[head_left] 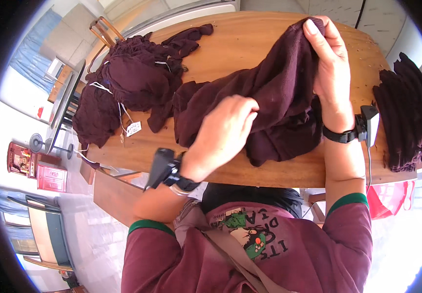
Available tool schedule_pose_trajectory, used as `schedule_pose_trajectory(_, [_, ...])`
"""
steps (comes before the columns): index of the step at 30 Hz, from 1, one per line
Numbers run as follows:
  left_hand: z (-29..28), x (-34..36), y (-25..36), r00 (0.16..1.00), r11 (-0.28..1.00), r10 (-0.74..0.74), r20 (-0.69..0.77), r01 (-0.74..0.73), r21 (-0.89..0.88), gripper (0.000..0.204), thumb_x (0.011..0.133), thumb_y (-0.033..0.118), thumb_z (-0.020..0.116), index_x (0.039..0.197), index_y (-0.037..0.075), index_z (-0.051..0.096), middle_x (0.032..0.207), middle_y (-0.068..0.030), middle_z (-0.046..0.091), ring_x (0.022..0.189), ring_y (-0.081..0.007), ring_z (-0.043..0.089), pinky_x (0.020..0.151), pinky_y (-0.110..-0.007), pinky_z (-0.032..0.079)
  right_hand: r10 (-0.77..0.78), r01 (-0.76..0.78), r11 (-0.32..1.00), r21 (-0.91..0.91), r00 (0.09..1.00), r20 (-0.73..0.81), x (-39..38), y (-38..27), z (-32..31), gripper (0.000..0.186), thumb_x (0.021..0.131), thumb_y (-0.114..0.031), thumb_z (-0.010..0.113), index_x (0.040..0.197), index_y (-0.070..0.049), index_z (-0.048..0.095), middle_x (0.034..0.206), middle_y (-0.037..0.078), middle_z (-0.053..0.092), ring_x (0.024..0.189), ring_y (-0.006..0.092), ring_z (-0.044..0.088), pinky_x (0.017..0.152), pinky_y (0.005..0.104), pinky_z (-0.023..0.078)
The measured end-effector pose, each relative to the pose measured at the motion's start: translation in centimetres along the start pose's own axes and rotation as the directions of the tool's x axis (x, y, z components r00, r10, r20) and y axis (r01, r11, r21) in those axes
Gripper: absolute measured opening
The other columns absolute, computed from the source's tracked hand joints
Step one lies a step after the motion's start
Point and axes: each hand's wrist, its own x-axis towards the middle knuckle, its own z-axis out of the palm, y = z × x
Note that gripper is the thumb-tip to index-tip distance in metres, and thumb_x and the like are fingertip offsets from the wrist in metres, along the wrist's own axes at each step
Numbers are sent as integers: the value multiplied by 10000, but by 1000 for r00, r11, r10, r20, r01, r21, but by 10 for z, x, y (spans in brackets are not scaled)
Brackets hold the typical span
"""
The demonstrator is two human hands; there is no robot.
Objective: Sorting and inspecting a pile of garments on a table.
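Looking across the room, well to the left of the fingers, I can make out a fan [36, 142] and, just right of it, a red cabinet [51, 178]. Closer in, on the left part of the wooden surface [230, 49], lies a loose heap [140, 80] of dark maroon fabric, bunched into rounded bundles with white ties [100, 87] on it. A small white tag [134, 128] lies at the heap's near side, left of the left fingers and apart from them.

Next come the left fingers [244, 104] themselves, bent inward and touching the middle of one maroon cloth [279, 93]. Their tips are partly lost at a fold, so I cannot tell whether they pinch it. A black band [188, 184] circles the wrist behind them. The cloth runs from beside the heap, past the left fingers, and rises to the right fingers [321, 44], its lower part lying on the surface. Those right fingers are clenched on its raised far end, thumb on the near face, the others behind the edge. Another black band [340, 135] goes round that wrist.

Further right, nearer the person than the fingers, a red bag [386, 202] shows below the surface's edge. Well apart from the right fingers, at the surface's right end, lies a stack [408, 115] of dark folded pieces.
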Motion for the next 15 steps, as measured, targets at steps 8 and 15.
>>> schedule_pose_trajectory(8, [26, -28, -66, 960, 958, -276, 41, 271, 90, 158, 856, 74, 502, 960, -45, 493, 780, -288, 586, 758, -456, 574, 631, -509, 456, 425, -209, 905, -370, 484, 765, -6, -64, -13, 288, 793, -254, 714, 843, -3, 584, 683, 104, 579, 643, 247, 561, 620, 374, 439])
schedule_pose_trajectory(15, [34, -37, -57, 951, 930, -310, -21, 307, 202, 255, 784, 62, 592, 1023, -14, 545, 937, -249, 609, 907, -418, 574, 784, -452, 460, 311, 323, 323, -889, 851, 422, -26, 56, 0, 373, 813, -354, 652, 973, -21, 604, 855, 132, 645, 820, 321, 614, 711, 396, 485])
